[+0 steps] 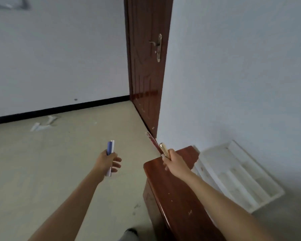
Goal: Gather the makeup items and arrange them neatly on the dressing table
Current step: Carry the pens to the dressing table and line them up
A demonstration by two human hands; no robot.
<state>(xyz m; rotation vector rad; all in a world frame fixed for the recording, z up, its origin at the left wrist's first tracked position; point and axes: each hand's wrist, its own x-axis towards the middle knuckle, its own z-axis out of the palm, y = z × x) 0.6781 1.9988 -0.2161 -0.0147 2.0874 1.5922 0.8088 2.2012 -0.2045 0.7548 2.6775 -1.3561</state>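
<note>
gripping blue-white tubes in left hand, over floor left of dressing table; clutching gold tube in right hand, above table's far end | white tray on floor, right of table, by wall | brown door beyond

Blue-and-white tubes partly behind fingers

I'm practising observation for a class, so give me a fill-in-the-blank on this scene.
The left hand grips slim blue and ____ items.
The right hand holds a ____-coloured tube.
The white tray lies to the ____ of the wooden table.
Missing: white; gold; right.
</note>
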